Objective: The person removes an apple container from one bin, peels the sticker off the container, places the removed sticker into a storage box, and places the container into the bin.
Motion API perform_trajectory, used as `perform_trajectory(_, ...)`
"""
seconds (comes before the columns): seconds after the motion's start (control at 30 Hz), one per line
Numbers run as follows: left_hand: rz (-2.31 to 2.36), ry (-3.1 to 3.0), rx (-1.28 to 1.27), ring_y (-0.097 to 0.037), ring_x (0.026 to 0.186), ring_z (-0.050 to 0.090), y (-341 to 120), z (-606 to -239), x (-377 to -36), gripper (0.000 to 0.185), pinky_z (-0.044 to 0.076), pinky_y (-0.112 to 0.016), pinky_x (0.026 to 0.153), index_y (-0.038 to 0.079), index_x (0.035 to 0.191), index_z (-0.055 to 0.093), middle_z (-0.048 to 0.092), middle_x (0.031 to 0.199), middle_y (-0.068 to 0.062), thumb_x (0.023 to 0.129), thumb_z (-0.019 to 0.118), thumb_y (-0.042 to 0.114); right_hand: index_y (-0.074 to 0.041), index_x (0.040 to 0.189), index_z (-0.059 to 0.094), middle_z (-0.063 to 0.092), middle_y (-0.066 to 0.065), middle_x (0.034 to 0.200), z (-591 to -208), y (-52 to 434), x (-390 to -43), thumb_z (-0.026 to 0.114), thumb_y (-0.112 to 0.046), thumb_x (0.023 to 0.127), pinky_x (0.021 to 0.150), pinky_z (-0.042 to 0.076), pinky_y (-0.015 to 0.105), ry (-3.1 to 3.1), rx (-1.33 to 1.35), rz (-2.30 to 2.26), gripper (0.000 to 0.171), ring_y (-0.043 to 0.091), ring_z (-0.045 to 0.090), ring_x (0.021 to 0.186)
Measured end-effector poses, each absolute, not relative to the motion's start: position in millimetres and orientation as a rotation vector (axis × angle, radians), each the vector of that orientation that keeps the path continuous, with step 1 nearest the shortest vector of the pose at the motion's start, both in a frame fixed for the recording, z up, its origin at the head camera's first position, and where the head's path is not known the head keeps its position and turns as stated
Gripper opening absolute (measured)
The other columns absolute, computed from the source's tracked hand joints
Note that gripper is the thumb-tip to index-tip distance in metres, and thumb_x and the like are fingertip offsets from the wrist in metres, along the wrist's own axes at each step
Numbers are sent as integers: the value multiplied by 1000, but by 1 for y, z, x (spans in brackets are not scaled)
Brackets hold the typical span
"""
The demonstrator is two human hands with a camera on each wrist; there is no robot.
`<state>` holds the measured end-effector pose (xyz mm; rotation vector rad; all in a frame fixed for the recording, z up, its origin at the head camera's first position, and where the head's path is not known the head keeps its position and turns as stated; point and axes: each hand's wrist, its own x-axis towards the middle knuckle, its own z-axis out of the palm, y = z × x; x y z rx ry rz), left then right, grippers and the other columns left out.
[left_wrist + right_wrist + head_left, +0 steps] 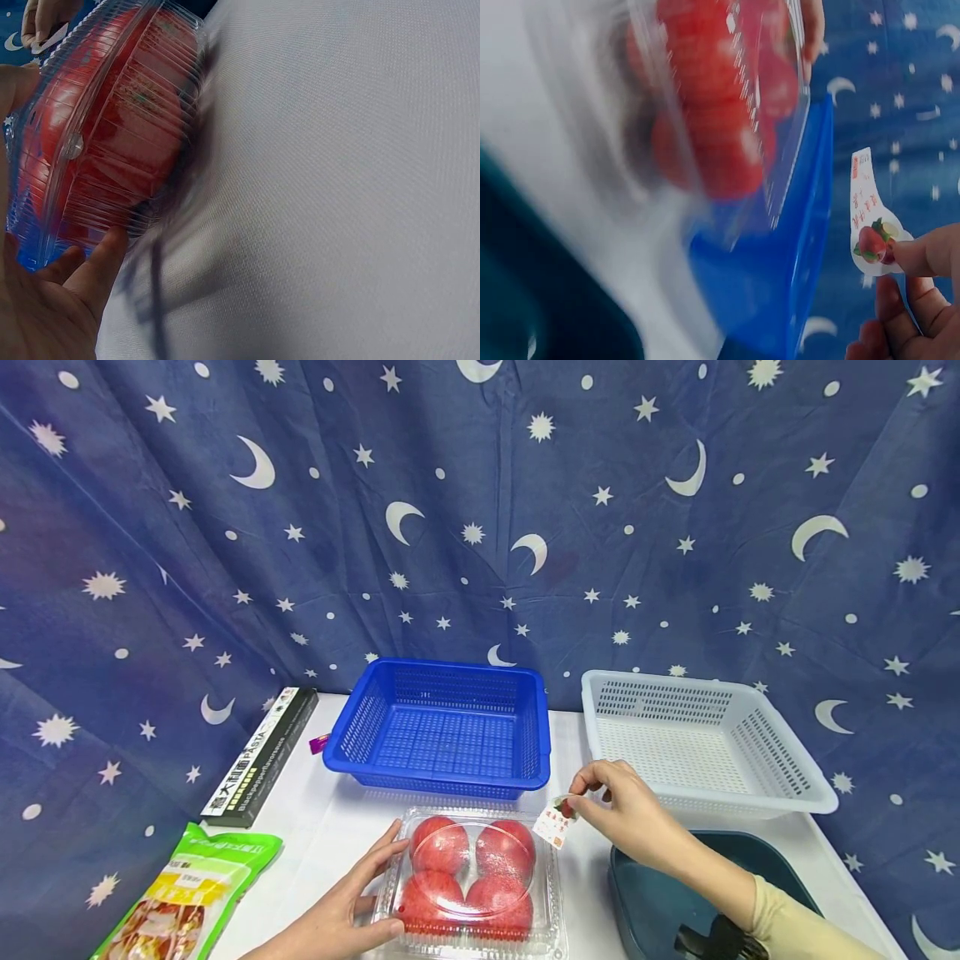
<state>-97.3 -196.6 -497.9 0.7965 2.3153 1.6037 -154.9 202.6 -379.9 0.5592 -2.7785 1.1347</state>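
Print on the label (556, 823) too small to read from the head view. Clamshell box (720, 112) badly blurred in the right wrist view, tomatoes inside merging into red smears. Dark green bin (660, 902) cut off by the bottom edge, as is the snack bag (187, 893). Purple scrap (318, 743) behind the blue basket (442, 727), perhaps a wrapper.
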Motion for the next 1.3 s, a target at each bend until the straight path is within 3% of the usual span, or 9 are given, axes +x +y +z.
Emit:
perform_trajectory(0.17,1619,2324,898,-2,144,30,-197,-499,-98,81,52,-34,91,13,160,30,6,170,-19,92,74,9,-18,93,65,69,-14,85,-380,237,-153,73,-19,96,75,44,30,-2840,462,1176,9,18,51,89)
perform_trajectory(0.37,1644,2299,951,-1,144,28,-197,-500,-99,81,52,-33,92,11,160,29,5,170,-20,92,73,7,-13,98,63,71,-6,86,-383,281,-150,72,-23,98,62,46,26,-2864,419,1261,13,16,54,71)
perform_trajectory(0.67,1630,2312,933,-2,144,28,-197,-500,-99,81,53,-34,92,12,160,29,5,170,-17,92,73,8,-7,98,62,65,-3,84,-399,332,-145,70,-14,98,64,48,25,-2949,495,1237,11,12,58,75)
perform_trajectory(0.83,1617,2316,882,0,143,28,-197,-498,-98,81,52,-32,92,14,160,29,6,171,-14,92,74,9,-4,96,61,66,0,85,-411,350,-144,67,-5,98,62,51,27,-3001,665,1297,6,12,61,75)
perform_trajectory(1.3,1597,2346,872,-4,145,30,-197,-500,-98,82,52,-34,92,16,160,30,7,172,-9,92,75,11,-3,92,59,71,4,84,-432,352,-140,69,-4,94,63,50,28,-3186,747,1519,10,14,64,76)
